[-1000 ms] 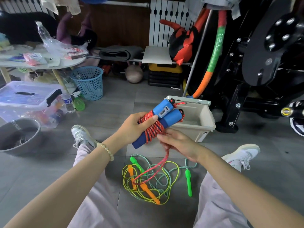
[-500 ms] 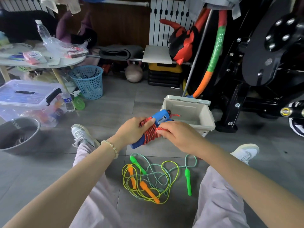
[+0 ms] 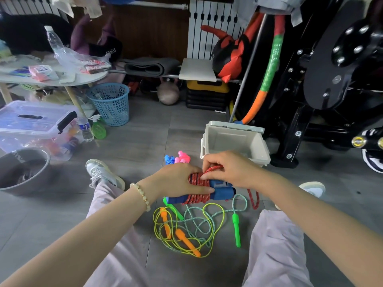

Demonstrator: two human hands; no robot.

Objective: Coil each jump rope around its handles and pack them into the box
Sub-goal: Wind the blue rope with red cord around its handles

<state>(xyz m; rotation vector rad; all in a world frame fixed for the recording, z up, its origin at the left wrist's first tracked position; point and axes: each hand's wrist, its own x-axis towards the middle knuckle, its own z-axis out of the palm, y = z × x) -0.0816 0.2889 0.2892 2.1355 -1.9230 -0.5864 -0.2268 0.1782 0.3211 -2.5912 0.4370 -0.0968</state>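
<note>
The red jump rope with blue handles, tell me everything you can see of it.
The red jump rope is a braided, white-flecked cord, wound tightly around its two blue handles, which are held side by side. The left hand grips the bundle; the right hand pinches a strand on top. A loose tail hangs at the right end.
</note>
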